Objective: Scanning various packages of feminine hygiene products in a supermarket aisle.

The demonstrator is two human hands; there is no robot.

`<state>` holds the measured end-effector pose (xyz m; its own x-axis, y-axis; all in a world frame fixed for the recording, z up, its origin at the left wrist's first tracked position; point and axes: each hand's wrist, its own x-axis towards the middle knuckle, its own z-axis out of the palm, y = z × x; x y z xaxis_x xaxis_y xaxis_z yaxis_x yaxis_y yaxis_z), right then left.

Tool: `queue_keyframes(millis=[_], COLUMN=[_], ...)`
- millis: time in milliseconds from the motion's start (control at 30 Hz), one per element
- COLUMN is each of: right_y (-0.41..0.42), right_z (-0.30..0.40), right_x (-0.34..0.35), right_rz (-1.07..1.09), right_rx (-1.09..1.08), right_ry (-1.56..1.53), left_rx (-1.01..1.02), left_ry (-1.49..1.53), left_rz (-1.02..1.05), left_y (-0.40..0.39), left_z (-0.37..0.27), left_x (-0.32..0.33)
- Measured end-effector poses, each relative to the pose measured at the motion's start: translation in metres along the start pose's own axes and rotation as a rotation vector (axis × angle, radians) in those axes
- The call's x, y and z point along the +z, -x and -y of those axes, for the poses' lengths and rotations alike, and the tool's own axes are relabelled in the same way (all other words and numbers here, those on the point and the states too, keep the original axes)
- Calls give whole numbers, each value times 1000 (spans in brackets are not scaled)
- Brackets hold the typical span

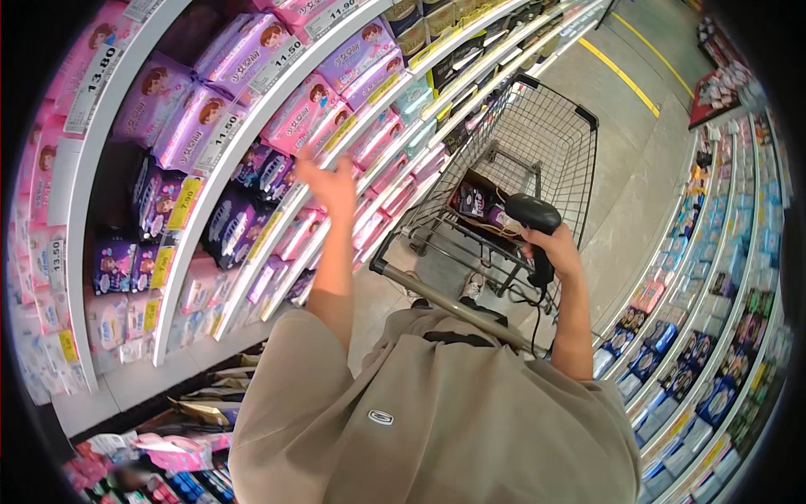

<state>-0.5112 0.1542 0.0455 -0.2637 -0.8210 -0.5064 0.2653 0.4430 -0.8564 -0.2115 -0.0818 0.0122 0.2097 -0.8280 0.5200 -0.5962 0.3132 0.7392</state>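
My left hand [329,184] reaches toward the shelf with its fingers apart and nothing in them. Just behind its fingertips are a pink pack of sanitary pads [305,113] and dark purple packs [275,171]; whether the fingers touch them I cannot tell. In my right hand [554,249] is a black handheld barcode scanner [534,214], its cord hanging down. The scanner is over the wire shopping cart [560,142], whose handle bar [441,301] crosses before my waist. Inside the cart sits an open cardboard box [497,228] with dark packs in it.
Shelf edges [249,135] carrying price tags curve along my left. Another stocked shelf [699,315] runs down the right side. Tiled floor [630,151] with yellow lines [620,79] stretches ahead. Goods on a display [176,453] lie at lower left.
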Motion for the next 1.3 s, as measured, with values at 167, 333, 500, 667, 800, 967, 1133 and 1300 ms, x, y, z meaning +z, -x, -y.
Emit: queue_keyframes(millis=[167, 333, 500, 667, 800, 967, 1133, 1300], right_y=[61, 85, 95, 97, 103, 107, 98, 95], right_z=[9, -7, -5, -14, -15, -5, -7, -9], right_x=[47, 86, 110, 114, 120, 138, 145, 149], right_rz=[56, 101, 100, 45, 69, -53, -154, -218], right_rx=[-175, -178, -263, -476, -457, -637, -748, -776], right_ry=[16, 193, 257, 372, 279, 314, 485, 488], left_rx=[276, 151, 341, 87, -610, -1170, -1223, -1244], left_ry=[-303, -195, -43, 214, 893, 1172, 1122, 1117], left_rz=[-35, 218, 109, 58, 177, 497, 527, 534], left_y=[-78, -81, -63, -15, 26, 50, 63, 65], left_z=[26, 0, 16, -5, -20, -38, -33, -41], left_x=[-59, -63, -57, -74, -98, -126, -132, -133])
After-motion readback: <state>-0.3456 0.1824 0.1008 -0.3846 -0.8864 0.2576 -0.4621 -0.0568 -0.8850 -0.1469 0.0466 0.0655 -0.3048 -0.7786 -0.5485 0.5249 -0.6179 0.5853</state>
